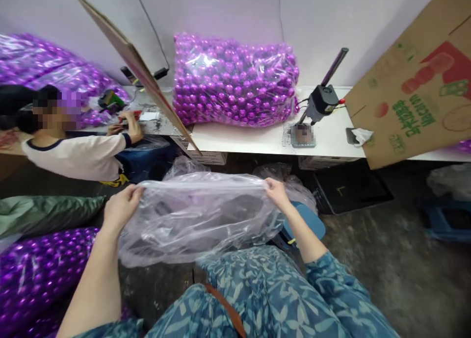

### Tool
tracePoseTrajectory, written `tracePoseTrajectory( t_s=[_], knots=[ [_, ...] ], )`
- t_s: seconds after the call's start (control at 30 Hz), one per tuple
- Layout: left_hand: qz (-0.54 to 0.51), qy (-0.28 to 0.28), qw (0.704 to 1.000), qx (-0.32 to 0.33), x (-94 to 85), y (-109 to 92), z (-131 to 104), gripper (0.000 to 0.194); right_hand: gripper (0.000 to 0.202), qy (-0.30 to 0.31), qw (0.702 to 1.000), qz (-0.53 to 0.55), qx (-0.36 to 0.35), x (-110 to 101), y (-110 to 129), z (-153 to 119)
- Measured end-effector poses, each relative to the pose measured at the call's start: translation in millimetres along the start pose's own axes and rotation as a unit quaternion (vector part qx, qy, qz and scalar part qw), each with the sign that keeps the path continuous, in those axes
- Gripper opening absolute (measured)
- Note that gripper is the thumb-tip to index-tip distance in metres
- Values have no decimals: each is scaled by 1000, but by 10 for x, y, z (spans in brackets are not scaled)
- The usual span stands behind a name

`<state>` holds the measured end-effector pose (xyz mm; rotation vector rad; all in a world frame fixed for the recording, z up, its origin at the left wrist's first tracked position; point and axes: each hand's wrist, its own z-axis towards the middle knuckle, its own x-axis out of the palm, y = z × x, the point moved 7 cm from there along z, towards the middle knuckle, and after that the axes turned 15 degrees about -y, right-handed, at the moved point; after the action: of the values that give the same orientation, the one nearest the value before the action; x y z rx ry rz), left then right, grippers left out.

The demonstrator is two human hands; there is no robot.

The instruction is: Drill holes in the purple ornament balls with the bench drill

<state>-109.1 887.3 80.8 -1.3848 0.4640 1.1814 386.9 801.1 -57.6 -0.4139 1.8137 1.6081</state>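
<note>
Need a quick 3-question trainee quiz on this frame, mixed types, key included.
1. True or false: both hands grip the clear plastic bag.
2. What fills the big bag on the white table? A) purple balls B) green bottles C) red caps
3. Which hand is closer to the co-worker in the white shirt?

Key:
1. True: left hand and right hand each hold the top edge.
2. A, the bag of purple balls.
3. Left.
</note>
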Motion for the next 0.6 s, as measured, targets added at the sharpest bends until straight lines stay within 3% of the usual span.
tracePoseTrajectory(
  t_s=[0.07,0.1,0.17,0.27,0.33,0.4,0.47,0.6],
  knots=[
    [139,28,989,50,120,74,-148,45,44,58,997,37,-29,333,242,-135],
    [147,56,983,94,226,6,-292,61,44,82,994,55,-45,490,375,-203],
    [49,129,974,181,494,-280,-689,80,43,115,987,85,-75,729,617,-290],
    [-87,257,943,195,973,-725,-1267,73,43,123,982,102,-104,810,816,-197],
    [-129,307,932,145,1303,-978,-1442,42,43,105,984,91,-114,709,818,2],
    [-174,310,932,65,1585,-1225,-1402,23,43,84,986,70,-123,582,765,211],
    [-227,291,929,-12,1803,-1495,-1231,20,42,81,986,46,-142,522,715,325],
    [-294,268,914,-81,2071,-2092,-788,15,43,134,970,-3,-203,618,600,184]
  ],
)
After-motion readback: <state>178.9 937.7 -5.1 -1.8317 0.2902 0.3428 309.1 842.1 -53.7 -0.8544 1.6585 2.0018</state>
